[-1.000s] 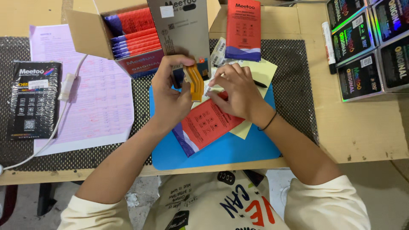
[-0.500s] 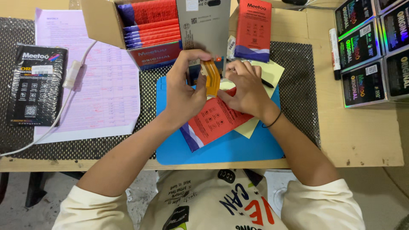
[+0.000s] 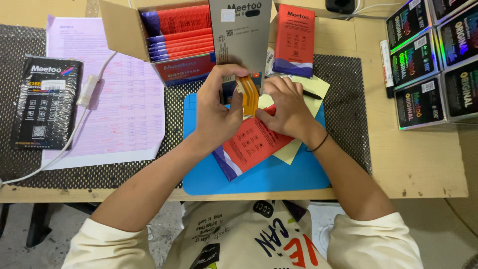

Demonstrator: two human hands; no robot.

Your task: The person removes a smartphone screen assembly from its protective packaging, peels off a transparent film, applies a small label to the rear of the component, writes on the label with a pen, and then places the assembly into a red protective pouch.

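1. A wooden table (image 3: 413, 164) is carrying everything, with a dark mesh mat (image 3: 343, 74) lying across most of it.
2. A blue rounded silicone work mat (image 3: 279, 177) is sitting at the near edge, right in front of the person.
3. An open cardboard box (image 3: 124, 32) packed with red and purple flat packets is standing at the far side, beside a pink printed paper sheet (image 3: 119, 119).
4. A grey flat rectangular panel (image 3: 241, 35) is standing upright between the two hands, its lower end over the blue mat.
5. A red and purple flat packet (image 3: 251, 144) is lying tilted on the blue mat, under the wrists, on top of a pale yellow paper sheet (image 3: 291, 152).
6. The left hand (image 3: 216, 112) is gripping the panel's lower edge, thumb curled over the front.
7. The right hand (image 3: 286, 107) is resting with fingers curled beside it, and I cannot tell what they are pinching.
8. An orange flexible ribbon strip (image 3: 249, 94) is hanging from the panel's base, between both thumbs.
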